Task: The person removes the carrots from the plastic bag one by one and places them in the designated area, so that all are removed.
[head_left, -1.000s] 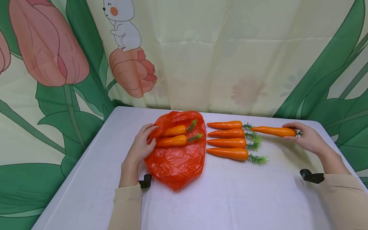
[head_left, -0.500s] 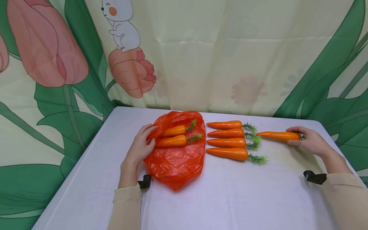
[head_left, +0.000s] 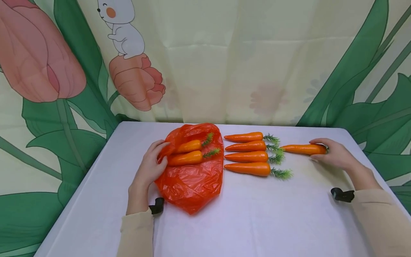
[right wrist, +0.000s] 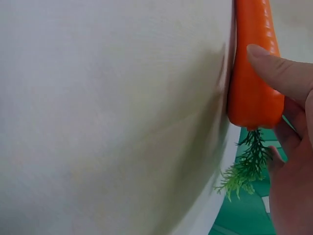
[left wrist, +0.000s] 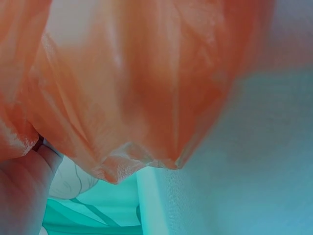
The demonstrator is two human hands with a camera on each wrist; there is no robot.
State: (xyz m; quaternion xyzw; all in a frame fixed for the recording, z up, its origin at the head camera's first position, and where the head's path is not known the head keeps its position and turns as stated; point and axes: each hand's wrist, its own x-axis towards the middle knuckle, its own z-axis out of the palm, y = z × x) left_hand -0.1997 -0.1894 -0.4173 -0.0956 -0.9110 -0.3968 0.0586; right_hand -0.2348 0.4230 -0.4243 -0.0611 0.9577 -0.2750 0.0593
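At the left of the table, my left hand (head_left: 150, 165) pinches the near-left edge of a crinkled red plastic bag (head_left: 192, 185). Two orange carrots with green tops, the rear one (head_left: 190, 145) and the front one (head_left: 186, 158), lie at the bag, tips toward that hand. In the left wrist view the bag (left wrist: 142, 88) fills much of the picture. Over on the right, my right hand (head_left: 335, 154) holds another carrot (head_left: 302, 149) by its thick end, tip pointing left. The right wrist view shows the thumb across this carrot (right wrist: 254, 93), low by the tablecloth, its leafy top hanging free.
Several carrots (head_left: 247, 157) lie stacked in a row just right of the bag, tips left and leaves right. A white cloth covers the table (head_left: 257, 214). Behind it hangs a curtain (head_left: 205, 71) printed with tulips and a rabbit.
My right hand has shifted slightly right and lowered the carrot toward the table. My left hand keeps its hold on the bag. The head view has turned a little to the right.
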